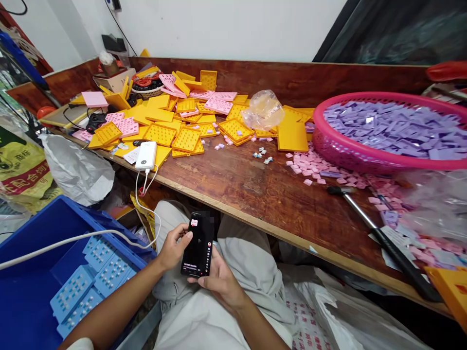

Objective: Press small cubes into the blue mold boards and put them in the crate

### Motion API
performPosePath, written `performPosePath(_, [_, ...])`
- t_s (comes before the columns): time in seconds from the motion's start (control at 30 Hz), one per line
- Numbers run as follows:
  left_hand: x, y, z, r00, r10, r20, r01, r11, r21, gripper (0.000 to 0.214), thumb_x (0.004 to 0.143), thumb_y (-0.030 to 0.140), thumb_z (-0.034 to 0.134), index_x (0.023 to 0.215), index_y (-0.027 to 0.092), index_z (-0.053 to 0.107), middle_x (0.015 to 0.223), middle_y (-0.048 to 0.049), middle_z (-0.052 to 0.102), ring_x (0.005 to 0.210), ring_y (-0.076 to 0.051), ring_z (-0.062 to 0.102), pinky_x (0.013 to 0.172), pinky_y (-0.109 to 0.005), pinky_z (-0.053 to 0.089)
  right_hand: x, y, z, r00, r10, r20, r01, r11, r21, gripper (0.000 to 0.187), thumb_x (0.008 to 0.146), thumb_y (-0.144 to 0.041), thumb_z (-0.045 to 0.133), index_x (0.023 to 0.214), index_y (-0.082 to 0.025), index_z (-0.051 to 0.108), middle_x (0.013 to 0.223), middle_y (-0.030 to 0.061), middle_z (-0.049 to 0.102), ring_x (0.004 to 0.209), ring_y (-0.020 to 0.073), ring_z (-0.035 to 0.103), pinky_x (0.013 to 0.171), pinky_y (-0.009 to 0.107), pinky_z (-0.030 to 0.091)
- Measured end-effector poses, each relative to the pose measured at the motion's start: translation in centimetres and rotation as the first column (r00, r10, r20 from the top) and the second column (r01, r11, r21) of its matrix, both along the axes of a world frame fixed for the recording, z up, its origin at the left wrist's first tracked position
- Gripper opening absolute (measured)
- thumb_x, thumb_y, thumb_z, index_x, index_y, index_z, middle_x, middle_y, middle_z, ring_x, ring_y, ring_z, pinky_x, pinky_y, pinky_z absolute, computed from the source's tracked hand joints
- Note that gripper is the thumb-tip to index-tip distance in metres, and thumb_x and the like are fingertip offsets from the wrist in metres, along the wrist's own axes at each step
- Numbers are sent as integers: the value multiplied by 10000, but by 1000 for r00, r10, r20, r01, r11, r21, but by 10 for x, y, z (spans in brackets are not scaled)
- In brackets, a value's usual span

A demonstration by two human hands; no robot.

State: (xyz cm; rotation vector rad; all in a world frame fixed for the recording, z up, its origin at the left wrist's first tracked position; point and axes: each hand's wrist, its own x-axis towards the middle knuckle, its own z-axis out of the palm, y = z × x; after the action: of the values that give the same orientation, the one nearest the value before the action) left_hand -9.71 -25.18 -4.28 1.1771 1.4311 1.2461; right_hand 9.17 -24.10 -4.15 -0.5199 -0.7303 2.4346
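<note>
A black smartphone (197, 245) rests above my lap, tilted toward me, its dark screen showing small icons and text. My left hand (174, 248) grips its left edge, the thumb lying over the screen's side. From below and the right, my right hand (221, 279) supports the phone, with the thumb at its lower edge and the other fingers hidden behind it. A white power bank (146, 155) sits on the bench edge ahead, a white cable (136, 187) hanging from it toward my left side.
Yellow plastic trays (160, 133) and pink trays (221, 104) cover the wooden bench (251, 184). At right stand a pink basket (321, 146) of purple pieces, scattered pink pieces (310, 163) and a hammer (383, 238). A blue crate (22, 262) holds light-blue trays (91, 277) at left.
</note>
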Motion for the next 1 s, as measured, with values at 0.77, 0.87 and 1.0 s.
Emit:
performPosePath(0.77, [-2, -2, -4, 999, -19, -27, 20, 999, 25, 407, 972, 501, 550, 1130, 139, 649, 947, -76, 667, 904, -208, 609, 850, -320, 484, 8, 9, -4, 993, -9, -117, -6, 992, -129, 699, 721, -188, 599, 1410, -266, 507, 1308, 89, 631, 1018, 248, 636, 841, 454, 587])
performPosePath(0.87, [-2, -2, -5, 999, -22, -31, 23, 999, 32, 406, 976, 498, 544, 1135, 140, 650, 934, -74, 665, 917, -213, 608, 864, -324, 485, 7, 9, -3, 993, -6, -121, -10, 992, -128, 725, 702, -157, 595, 1412, -272, 506, 1299, 80, 638, 1008, 242, 642, 853, 464, 583])
performPosePath(1.0, [-1, -2, -5, 999, -24, -34, 25, 999, 29, 397, 975, 486, 551, 1143, 142, 656, 942, -72, 667, 896, -201, 599, 864, -322, 486, 6, 7, -5, 999, -34, -15, 33, 996, -83, 648, 786, -199, 663, 1409, -282, 505, 1247, 71, 659, 981, 228, 653, 833, 433, 592])
